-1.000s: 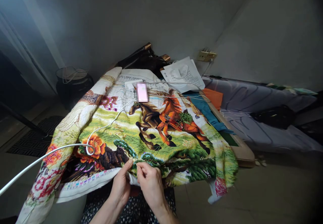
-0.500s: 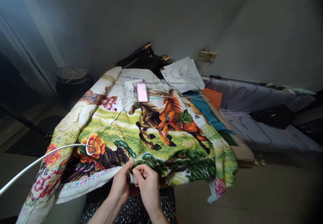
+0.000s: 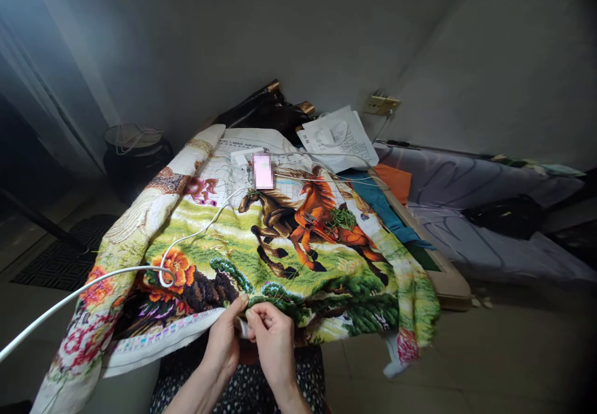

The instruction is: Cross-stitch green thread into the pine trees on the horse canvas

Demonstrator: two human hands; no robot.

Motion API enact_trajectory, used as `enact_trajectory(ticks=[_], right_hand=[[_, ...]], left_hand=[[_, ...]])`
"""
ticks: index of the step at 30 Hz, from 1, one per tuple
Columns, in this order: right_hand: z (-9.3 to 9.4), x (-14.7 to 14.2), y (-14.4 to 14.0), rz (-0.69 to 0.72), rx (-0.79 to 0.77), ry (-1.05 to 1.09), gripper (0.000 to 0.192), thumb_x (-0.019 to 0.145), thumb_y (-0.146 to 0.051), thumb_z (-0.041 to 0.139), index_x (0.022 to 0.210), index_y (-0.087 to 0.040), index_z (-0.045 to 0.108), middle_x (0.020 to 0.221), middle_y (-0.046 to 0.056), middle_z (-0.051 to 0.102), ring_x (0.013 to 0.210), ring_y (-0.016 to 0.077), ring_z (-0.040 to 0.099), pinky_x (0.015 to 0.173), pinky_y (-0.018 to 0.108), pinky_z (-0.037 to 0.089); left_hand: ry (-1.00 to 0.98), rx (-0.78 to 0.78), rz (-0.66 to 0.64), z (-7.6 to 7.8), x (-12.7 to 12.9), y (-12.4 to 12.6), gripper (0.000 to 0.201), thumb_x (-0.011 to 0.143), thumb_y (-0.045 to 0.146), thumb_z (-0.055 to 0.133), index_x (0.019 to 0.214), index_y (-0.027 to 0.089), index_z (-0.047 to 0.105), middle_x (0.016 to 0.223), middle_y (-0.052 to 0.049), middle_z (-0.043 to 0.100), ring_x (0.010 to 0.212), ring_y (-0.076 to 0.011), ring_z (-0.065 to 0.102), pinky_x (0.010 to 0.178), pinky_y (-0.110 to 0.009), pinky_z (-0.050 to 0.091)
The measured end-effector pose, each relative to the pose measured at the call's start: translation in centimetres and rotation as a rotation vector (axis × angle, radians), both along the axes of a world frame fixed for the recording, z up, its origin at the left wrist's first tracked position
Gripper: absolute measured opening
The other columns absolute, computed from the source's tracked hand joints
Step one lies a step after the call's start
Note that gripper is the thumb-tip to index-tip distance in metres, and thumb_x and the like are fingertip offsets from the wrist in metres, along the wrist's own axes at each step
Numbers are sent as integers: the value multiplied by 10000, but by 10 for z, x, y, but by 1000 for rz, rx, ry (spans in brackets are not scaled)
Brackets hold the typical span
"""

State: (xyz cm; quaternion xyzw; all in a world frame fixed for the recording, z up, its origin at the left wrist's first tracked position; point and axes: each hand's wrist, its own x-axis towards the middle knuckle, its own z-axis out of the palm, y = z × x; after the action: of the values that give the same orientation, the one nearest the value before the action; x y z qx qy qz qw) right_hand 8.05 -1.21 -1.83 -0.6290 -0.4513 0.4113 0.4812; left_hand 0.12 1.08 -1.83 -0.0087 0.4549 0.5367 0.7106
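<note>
A large cross-stitch cloth (image 3: 336, 260) with running horses, flowers and trees lies spread before me, its left and right sides rolled. At its near edge, my left hand (image 3: 222, 342) grips the cloth, thumb on top and fingers underneath. Close beside it, my right hand (image 3: 276, 344) is closed, thumb and forefinger pinched together at the cloth. Whatever sits in that pinch is too small to make out. Farther up the cloth lie a bundle of green thread (image 3: 344, 218), small red-handled snips (image 3: 314, 222) and a phone (image 3: 262, 171) with a blurred screen.
A white cable (image 3: 69, 299) loops over the cloth's left part. Behind stand a white paper bag (image 3: 342, 137) and a wall socket (image 3: 381, 104). Teal fabric (image 3: 380, 206) lies on the right, near a grey-covered seat (image 3: 448, 240). A dark bin (image 3: 135, 165) stands at left.
Almost nothing differs. Both hands stay at the same spot on the near edge, with only a very slight shift of the right fingers.
</note>
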Motion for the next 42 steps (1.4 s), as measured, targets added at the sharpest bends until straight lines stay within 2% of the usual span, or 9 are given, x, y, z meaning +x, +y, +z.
enact_trajectory(ticks=[10,17,20,25,31,34,37,40,42], right_hand=[[6,3,5,-19,-19,12,184,786,-305,575,671,-169,622,529,-8,576,467,145,544,453,230,456],[8,4,6,0,11,17,104,806,-264,543,824,-176,596,653,20,643,553,173,625,533,258,518],[15,6,10,14,74,-113,126,842,-251,509,910,-179,587,665,23,661,557,178,633,561,265,507],[39,16,26,49,257,-459,276,932,-296,409,914,-186,662,888,92,718,797,207,655,713,282,465],[50,18,42,289,90,-592,180,806,-184,531,667,-211,641,538,-22,603,495,140,516,487,232,315],[48,23,46,293,125,-431,198,808,-184,510,623,-202,578,530,-38,551,490,119,481,474,216,311],[56,46,52,95,173,-99,186,857,-303,512,702,-205,541,537,-57,521,429,98,444,428,204,321],[79,97,60,-131,234,333,247,823,-443,587,778,-227,476,621,-63,567,358,74,420,357,194,310],[98,140,61,-168,304,518,308,768,-419,673,708,-217,448,543,-105,478,302,23,266,340,173,296]], left_hand=[[-62,12,-48,4,-1,-1,210,523,247,830,597,131,671,527,9,642,474,-119,554,479,-256,423],[-92,46,-78,5,-2,-3,198,528,236,827,624,120,698,569,-21,682,525,-151,599,547,-278,471],[-73,64,-73,3,-3,-4,174,555,216,815,651,115,712,598,-26,696,566,-152,614,586,-270,483],[-40,45,-45,-6,-4,-6,153,591,171,781,726,123,730,713,-52,744,681,-201,663,714,-320,512],[-41,42,14,-7,-4,-7,132,597,157,763,717,123,724,680,-38,734,639,-181,655,717,-318,521],[-41,46,-14,-4,-4,-7,136,613,187,768,724,123,723,695,-53,743,676,-211,678,740,-345,535],[-60,41,-46,-3,-4,-8,168,635,222,763,766,123,729,735,-76,756,762,-253,701,792,-383,539],[-76,25,-43,-3,-4,-8,177,633,221,761,772,116,731,743,-90,759,813,-271,706,826,-392,535],[-75,12,-27,-3,-4,-8,170,622,210,766,759,116,731,742,-87,761,826,-272,706,837,-388,531]])
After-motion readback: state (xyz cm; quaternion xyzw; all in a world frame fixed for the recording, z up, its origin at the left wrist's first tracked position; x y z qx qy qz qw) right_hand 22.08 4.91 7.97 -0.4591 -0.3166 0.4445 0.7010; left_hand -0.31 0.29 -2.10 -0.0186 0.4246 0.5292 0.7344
